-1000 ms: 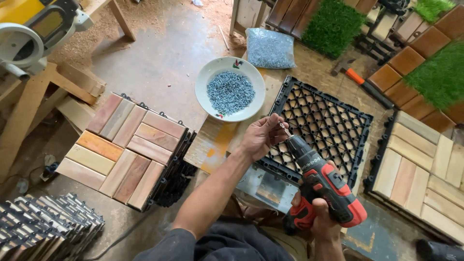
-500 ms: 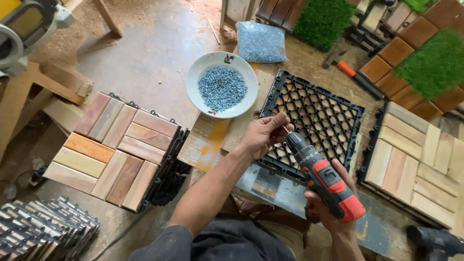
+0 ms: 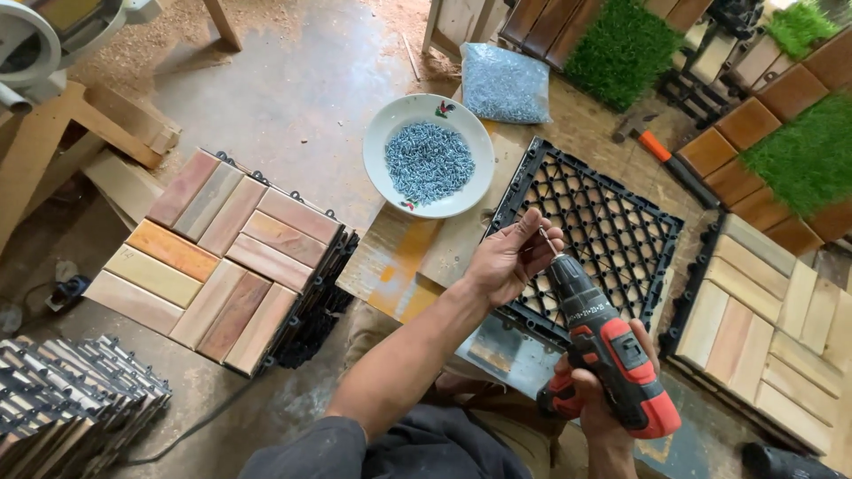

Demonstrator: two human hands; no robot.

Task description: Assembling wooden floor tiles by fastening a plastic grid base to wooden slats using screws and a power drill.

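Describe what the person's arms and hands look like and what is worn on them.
Both hands are bare: no gloves, rings or watch show on the left hand or the right hand. The left forearm is bare up to a dark grey short sleeve. The right arm is mostly out of view.

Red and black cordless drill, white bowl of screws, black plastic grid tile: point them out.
Red and black cordless drill (image 3: 612, 355), head view, body.
White bowl of screws (image 3: 382, 142), head view, rim.
Black plastic grid tile (image 3: 612, 222), head view, lattice.

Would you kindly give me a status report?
Left hand pinching small screw at bit. Right hand gripping red-black cordless drill. Black plastic grid tile beneath, unobstructed.
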